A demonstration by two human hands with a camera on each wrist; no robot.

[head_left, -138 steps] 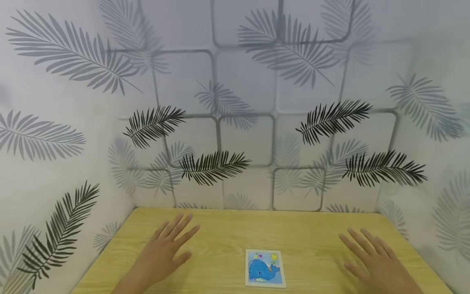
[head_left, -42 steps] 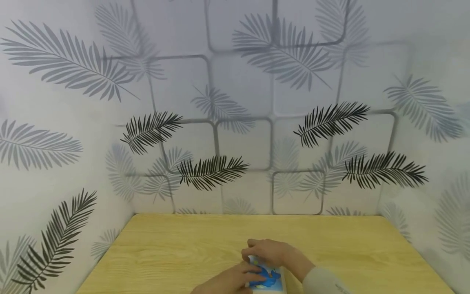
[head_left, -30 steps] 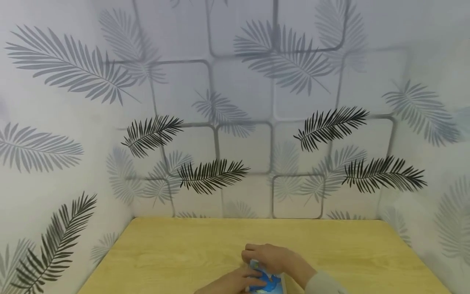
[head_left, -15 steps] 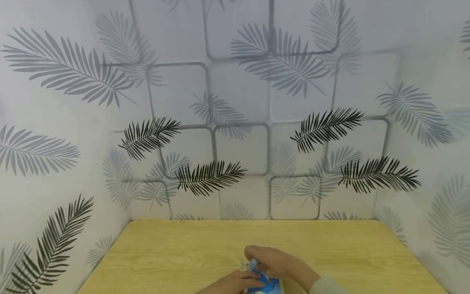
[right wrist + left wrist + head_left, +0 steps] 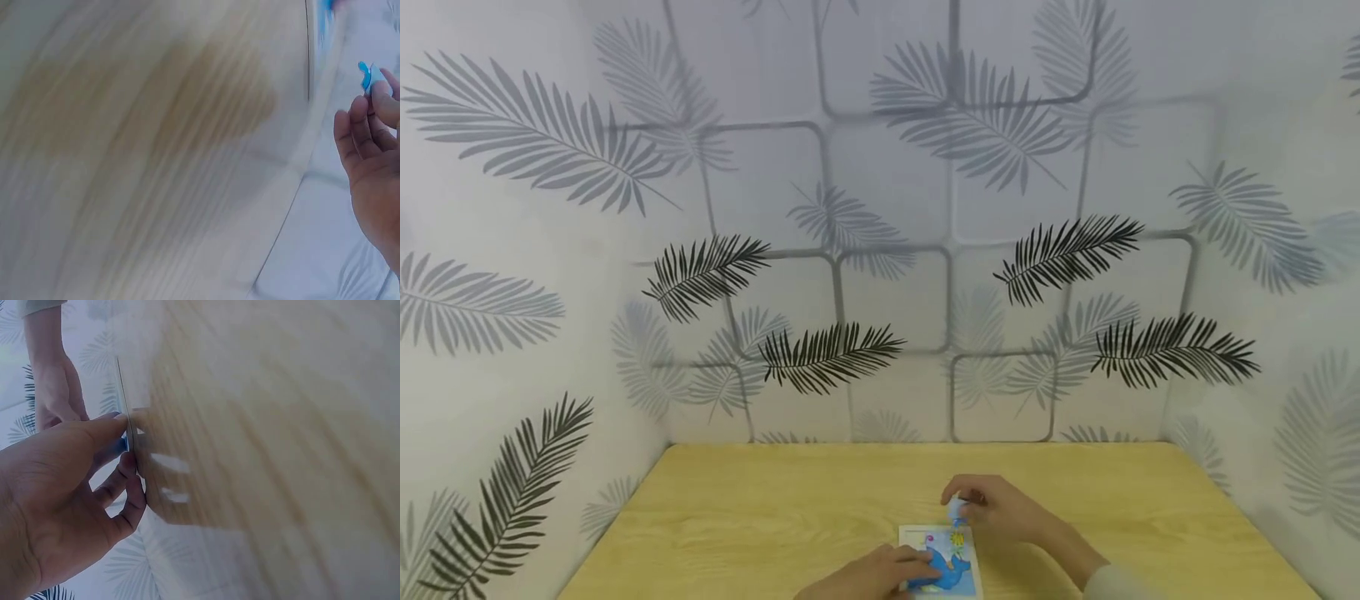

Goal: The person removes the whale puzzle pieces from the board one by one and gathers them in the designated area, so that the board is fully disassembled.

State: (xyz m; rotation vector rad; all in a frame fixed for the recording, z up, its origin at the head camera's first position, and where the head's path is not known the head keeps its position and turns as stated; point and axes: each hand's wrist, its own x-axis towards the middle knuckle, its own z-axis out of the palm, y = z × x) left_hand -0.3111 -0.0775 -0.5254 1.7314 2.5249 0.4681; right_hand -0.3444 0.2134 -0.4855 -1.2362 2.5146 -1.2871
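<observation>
A small jigsaw puzzle point(image 5: 964, 589) with a blue whale, a yellow flower and a pale frame lies flat on the wooden table. Over its left part rests my left hand point(image 5: 872, 573), fingers extended across the whale. In the left wrist view the left hand point(image 5: 69, 481) touches down with its thumb and fingertips at the puzzle's edge. My right hand point(image 5: 1000, 510) pinches a light blue puzzle piece point(image 5: 956, 510) between thumb and fingers, just above and beyond the far right corner. The right wrist view shows the piece point(image 5: 367, 78) with a rounded knob; part is hidden by the thumb.
The wooden table point(image 5: 760, 500) spreads to both sides and behind the puzzle. A pale wall point(image 5: 895, 317) with leaf patterns stands along the table's far edge, with side walls at left and right.
The right hand has come from the puzzle's upper left part, lifting a piece out and moving right and away with it. Earlier the hands lay apart; the left now stays on the puzzle.
</observation>
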